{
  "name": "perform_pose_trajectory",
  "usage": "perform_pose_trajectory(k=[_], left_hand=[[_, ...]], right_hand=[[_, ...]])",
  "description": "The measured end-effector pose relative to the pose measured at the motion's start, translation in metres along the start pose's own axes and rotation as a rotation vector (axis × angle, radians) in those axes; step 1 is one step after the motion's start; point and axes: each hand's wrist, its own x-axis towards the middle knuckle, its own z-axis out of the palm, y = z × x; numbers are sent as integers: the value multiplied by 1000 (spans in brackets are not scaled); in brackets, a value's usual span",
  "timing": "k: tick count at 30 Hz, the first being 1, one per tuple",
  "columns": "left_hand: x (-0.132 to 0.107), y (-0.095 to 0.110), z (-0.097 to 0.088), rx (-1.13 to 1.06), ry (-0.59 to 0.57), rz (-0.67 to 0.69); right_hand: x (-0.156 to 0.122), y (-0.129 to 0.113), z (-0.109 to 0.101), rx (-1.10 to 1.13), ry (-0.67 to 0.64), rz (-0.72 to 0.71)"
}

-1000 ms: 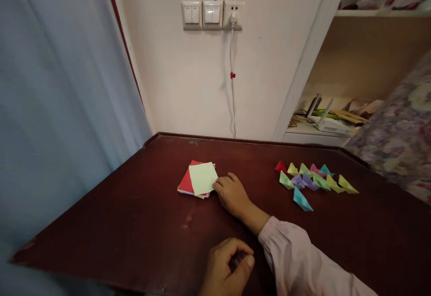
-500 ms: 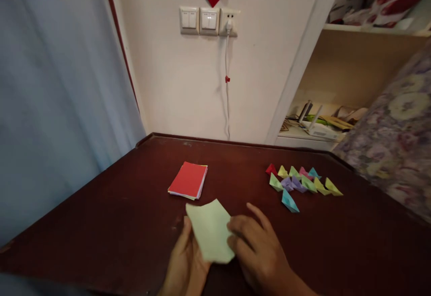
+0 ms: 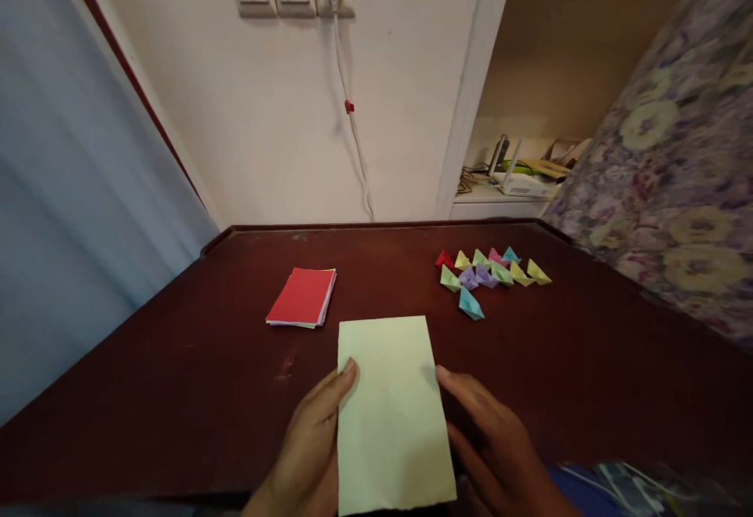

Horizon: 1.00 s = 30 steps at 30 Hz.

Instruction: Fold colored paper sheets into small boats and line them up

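An oblong sheet of pale green paper [image 3: 391,415] is held up, tilted, above the near part of the table. My left hand [image 3: 309,431] grips its left edge, the thumb lying on the front face and the fingers hidden behind. At the right edge is my right hand [image 3: 494,438], with one fingertip at the border and its lower fingers passing partly behind the sheet. Beyond the sheet to the left lies a stack of coloured paper [image 3: 302,297] with a red sheet on top. Several small folded paper boats stand to the right, a blue boat [image 3: 471,304] nearest.
The dark red table [image 3: 194,368] has a raised back rim against the wall. Wall switches and a plugged-in white cable [image 3: 356,140] are above it. A blue curtain [image 3: 88,211] hangs left, a floral cloth [image 3: 659,180] right. A white router [image 3: 526,184] sits on a shelf.
The green paper has turned to face me more squarely and shows as a longer oblong. My right hand has shifted from over its face to its right edge. The view has tipped down.
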Motion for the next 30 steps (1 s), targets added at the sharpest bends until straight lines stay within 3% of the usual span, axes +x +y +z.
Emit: perform_pose_trajectory(k=[5,9,16,18,21,24,27,30], left_hand=[[0,-6,6,91,-28,44],[2,-8,9,150,-5,80],[4,-10,3,85,33,23],[5,-10,0,82,67,47],[5,-9,-5,89,120,79],[6,-11,-7,99,154,113],[7,-15,-8,132,156,94],[10,-18,-10,200,91,123]], right_hand=[[4,-4,3,233,-61,-34],[7,-4,8,337,5,-1],[10,-9,11,512,101,99],[11,-10,11,562,164,210],[11,-12,13,857,275,484],[13,-16,16,1102,202,588],[14,-23,21,1073,160,638],[16,-26,25,1026,308,698]])
